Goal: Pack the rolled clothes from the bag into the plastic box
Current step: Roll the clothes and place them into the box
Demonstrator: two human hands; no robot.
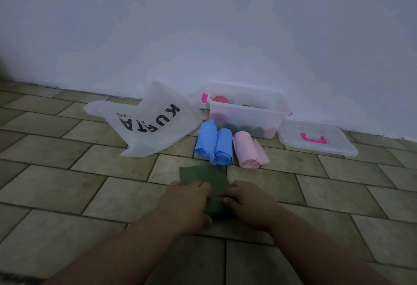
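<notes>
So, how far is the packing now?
Done: several coloured rolls already sit in the plastic box. In hand: the left hand and right hand grip the green cloth, partly rolled. Left: two blue rolls and a pink roll wait on the floor; the lid lies off.

Left arm and right arm bare, stretched forward and converging, left hand and right hand close together, palms down — fingers curled, gripping a green cloth

A floor of olive-tan rectangular tiles with dark joints meets a plain white wall, and a clear lid with a pink handle lies flat near that wall.
</notes>
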